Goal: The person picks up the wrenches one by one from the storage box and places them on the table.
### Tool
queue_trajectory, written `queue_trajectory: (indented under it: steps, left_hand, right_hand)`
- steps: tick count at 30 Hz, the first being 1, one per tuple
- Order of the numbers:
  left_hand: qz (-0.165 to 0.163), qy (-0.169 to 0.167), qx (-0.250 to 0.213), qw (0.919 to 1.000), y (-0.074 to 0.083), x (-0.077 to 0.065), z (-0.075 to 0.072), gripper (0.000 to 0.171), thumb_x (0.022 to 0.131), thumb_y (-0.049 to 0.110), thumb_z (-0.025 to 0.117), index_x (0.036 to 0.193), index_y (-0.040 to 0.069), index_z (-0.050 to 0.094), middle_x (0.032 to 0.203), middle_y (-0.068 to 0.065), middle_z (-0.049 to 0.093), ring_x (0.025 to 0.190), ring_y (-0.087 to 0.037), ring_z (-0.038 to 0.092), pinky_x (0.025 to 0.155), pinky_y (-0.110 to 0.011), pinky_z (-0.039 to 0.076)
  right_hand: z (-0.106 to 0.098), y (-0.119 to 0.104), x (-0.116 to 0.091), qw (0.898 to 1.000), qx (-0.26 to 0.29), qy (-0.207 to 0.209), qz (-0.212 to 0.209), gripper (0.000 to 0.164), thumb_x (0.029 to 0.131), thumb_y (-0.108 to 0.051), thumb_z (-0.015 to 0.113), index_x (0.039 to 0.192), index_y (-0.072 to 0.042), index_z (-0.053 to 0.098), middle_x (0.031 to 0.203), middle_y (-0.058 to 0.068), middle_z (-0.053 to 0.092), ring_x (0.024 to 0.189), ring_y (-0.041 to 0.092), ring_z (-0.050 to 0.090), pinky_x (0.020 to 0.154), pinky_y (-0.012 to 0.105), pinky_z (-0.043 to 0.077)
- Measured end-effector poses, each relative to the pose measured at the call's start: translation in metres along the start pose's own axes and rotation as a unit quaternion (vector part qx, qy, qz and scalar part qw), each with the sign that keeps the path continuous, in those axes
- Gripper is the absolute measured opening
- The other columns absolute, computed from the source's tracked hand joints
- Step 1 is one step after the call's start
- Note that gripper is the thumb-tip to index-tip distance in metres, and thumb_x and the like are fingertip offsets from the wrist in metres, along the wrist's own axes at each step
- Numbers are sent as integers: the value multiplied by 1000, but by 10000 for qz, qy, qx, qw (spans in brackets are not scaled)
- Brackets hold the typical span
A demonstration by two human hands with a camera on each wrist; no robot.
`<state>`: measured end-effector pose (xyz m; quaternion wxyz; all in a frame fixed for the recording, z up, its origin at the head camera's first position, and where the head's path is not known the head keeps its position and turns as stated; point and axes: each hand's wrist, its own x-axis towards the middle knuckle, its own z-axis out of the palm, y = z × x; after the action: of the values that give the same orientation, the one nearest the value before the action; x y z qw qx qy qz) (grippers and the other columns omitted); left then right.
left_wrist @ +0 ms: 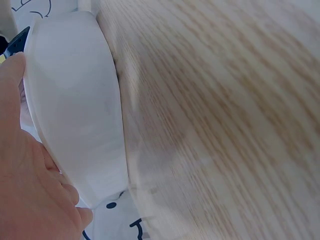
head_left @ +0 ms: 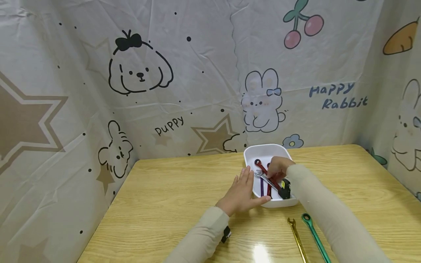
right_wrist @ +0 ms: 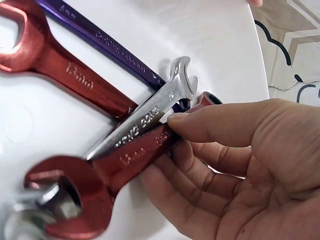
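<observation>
A white plastic bin point(head_left: 279, 203) stands near the back of the table, with several wrenches inside. My right hand point(head_left: 279, 167) reaches into it and pinches a red combination wrench point(right_wrist: 132, 159) between thumb and fingers. Against that wrench lies a silver wrench point(right_wrist: 142, 120); a second red wrench point(right_wrist: 75, 75) and a purple wrench point(right_wrist: 107, 44) are beside them. Also in the bin is a black object with a yellow patch point(head_left: 284, 189). My left hand point(head_left: 239, 193) rests on the bin's left and near rim, fingers extended, thumb point(left_wrist: 14, 67) along the edge.
On the wooden table point(head_left: 171, 197), a gold wrench point(head_left: 297, 239) and a green wrench point(head_left: 316, 237) lie in front of the bin, close to my right forearm. A small black item point(head_left: 226, 234) shows partly from behind my left sleeve. Printed cloth walls surround the table's back and sides.
</observation>
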<state>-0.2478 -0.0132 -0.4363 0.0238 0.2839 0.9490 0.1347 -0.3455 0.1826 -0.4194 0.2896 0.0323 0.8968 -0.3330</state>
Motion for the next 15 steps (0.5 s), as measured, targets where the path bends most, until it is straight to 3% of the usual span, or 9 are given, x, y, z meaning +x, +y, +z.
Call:
queue_trajectory:
  steps: [7,15]
  left_hand:
    - [-25,-17,-1,10000,1,0,1,107,84,79,35,153,0,10,160,-15,-1,148,-25,-2,119,-43,11]
    - [-21,7,55,10000,1,1,1,106,85,78,36,153,0,11,160,-17,2,148,-28,2,119,-44,13]
  right_hand:
    - [0,-3,-5,9995,244,-126,150,10,84,4,60,91,10,62,82,15,66,72,21,65,71,35,59]
    - [-3,2,-3,9974,707,-105,68,11,86,6,55,97,9,57,86,16,61,75,23,63,71,34,59]
